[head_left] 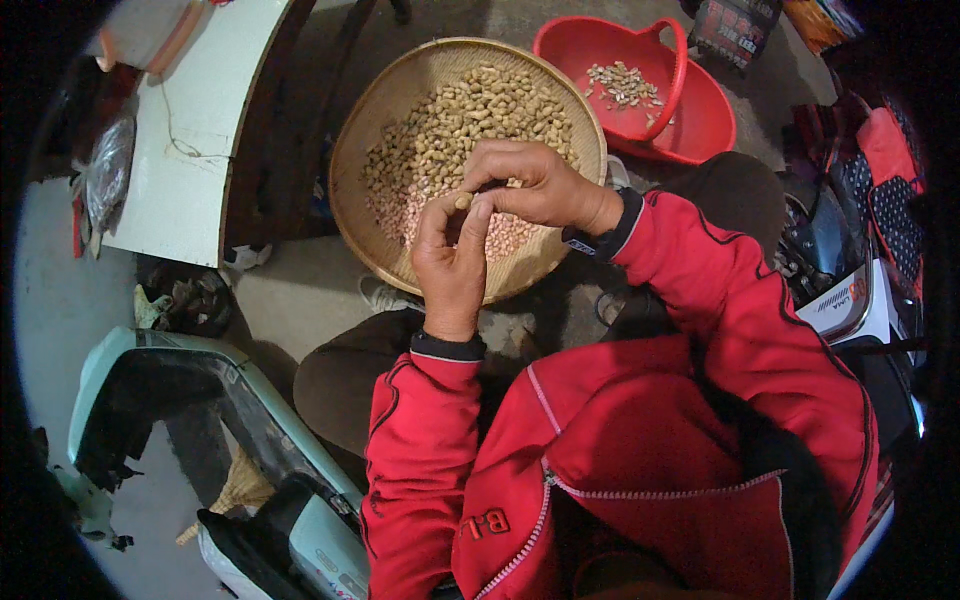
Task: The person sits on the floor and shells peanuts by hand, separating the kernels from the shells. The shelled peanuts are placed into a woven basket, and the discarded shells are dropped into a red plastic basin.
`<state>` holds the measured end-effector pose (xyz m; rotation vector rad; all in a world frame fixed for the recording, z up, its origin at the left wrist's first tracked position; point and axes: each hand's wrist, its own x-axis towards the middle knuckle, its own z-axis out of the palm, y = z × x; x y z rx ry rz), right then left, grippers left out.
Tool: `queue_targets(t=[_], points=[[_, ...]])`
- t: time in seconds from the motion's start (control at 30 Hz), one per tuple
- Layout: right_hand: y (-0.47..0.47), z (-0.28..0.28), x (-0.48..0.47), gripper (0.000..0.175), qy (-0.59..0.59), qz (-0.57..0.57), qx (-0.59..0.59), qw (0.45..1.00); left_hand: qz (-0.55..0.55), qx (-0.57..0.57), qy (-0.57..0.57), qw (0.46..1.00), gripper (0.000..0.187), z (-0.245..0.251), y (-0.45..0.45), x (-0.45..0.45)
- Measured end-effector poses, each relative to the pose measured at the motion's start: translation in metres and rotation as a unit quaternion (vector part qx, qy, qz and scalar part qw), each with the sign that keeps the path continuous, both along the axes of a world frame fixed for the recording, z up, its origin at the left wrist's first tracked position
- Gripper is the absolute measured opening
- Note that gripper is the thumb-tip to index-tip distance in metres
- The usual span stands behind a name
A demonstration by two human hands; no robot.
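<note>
Both hands meet over a round woven bamboo basket (352, 217). Between the thumb and fingers of my left hand (451, 277) is a peanut in its shell (463, 201). My right hand (541, 184) is bent over from the right, its thumb and fingertips touching the left thumb beside that peanut. Whether the right fingers pinch part of the shell is hidden. Unshelled peanuts (502, 105) fill the far and middle part of the basket. Pinkish shelled kernels (506, 238) lie toward its near side, partly covered by my hands.
A red plastic basket (705, 124) with a handle holds empty-looking shells (622, 84) beyond my right hand. A white-topped table (195, 127) stands at left. Below it is a pale green scooter-like body (247, 375). Bags and other goods (892, 187) crowd the right side.
</note>
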<state>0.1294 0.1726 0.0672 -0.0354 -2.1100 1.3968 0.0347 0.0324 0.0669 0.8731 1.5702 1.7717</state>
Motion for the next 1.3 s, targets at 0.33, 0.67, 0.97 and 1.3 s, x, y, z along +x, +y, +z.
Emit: queue_targets(t=[0.33,0.67,0.97,1.3], points=[[-0.003,0.001,0.0,0.018,-0.018,0.053,-0.017,0.998,0.023,-0.05,0.148,0.987,0.02,0.006,-0.007,-0.01],[-0.002,0.008,0.003,0.022,-0.039,0.075,-0.012,0.996,0.011,-0.067,0.172,0.983,0.023,0.008,-0.005,-0.011],[-0.013,0.013,0.002,0.027,-0.122,0.16,-0.33,0.922,-0.095,-0.067,-0.266,0.957,0.026,0.026,-0.012,-0.013],[-0.006,0.015,0.006,0.028,-0.145,0.197,-0.396,0.885,-0.229,-0.028,-0.454,0.86,0.039,0.021,-0.011,-0.018]])
